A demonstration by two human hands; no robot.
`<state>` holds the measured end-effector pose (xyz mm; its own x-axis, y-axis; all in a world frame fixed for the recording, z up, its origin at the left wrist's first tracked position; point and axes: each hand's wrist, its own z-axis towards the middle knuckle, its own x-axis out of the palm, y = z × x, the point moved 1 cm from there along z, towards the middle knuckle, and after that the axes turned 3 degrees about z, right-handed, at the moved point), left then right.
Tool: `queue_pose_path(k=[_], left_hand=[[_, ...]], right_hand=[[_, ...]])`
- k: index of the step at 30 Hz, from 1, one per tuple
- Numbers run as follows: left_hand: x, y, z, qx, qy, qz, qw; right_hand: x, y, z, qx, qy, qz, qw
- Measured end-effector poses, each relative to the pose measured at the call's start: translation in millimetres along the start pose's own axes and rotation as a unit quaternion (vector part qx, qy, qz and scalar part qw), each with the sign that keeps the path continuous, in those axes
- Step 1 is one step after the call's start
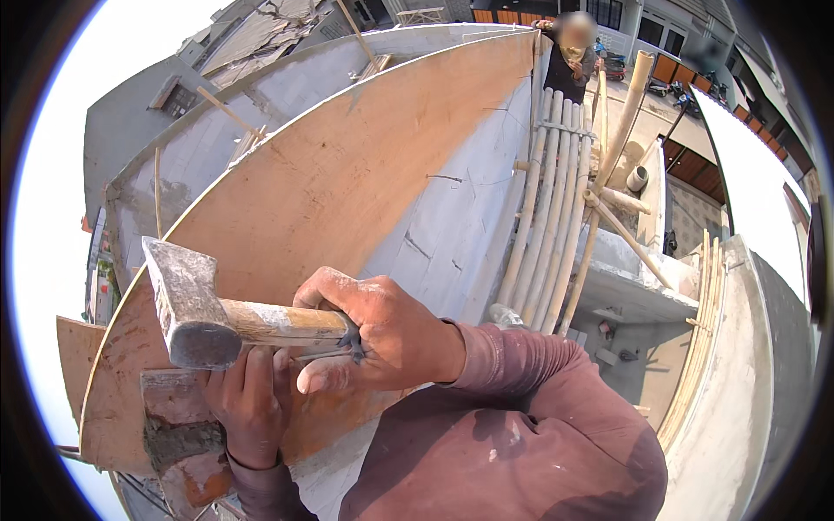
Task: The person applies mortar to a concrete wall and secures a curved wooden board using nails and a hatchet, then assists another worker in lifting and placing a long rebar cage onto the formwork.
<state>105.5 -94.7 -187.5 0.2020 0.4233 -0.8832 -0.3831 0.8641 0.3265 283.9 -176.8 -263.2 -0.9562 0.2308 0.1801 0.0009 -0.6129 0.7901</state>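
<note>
Carefully does it: the hammer point(234, 319) is held across the curved panel point(373, 148), its head close to the left hand point(248, 412).
A clean blow would probably want a steady hold on the handle point(291, 321), the face square to whatever it meets, and the left hand drawn clear, since it sits just below the head. Light taps seem wiser than heavy ones, as the panel looks thin and could flex or split. The right hand point(395, 334) is closed round the handle, with a dark scrap point(352, 339) and a thin grey piece point(323, 354) beside its fingers, both too unclear to name. The left hand has its fingers curled beside the mortar-streaked block point(178, 438); the hammer partly hides them, so what they clasp, if anything, cannot be told.
</note>
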Motion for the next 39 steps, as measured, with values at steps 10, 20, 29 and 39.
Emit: queue_pose_path(k=[10,20,29,39], left_hand=[[-3.1,0.9,10.4,0.017,-0.036,0.03,0.999],[-8.4,0.3,10.6,0.033,-0.005,0.04,0.999],[-4.4,5.7,5.3,0.057,-0.02,0.039,0.997],[-6.1,9.3,6.5,0.09,-0.054,0.011,0.994]], right_hand=[[-19.0,-110.4,-135.5,0.022,-0.227,-0.113,0.967],[20.3,-132.7,-168.7,-0.064,0.022,-0.289,0.955],[69.9,-113.6,-107.1,-0.083,-0.079,-0.109,0.987],[83.7,-84.2,-60.6,-0.101,-0.172,-0.048,0.979]])
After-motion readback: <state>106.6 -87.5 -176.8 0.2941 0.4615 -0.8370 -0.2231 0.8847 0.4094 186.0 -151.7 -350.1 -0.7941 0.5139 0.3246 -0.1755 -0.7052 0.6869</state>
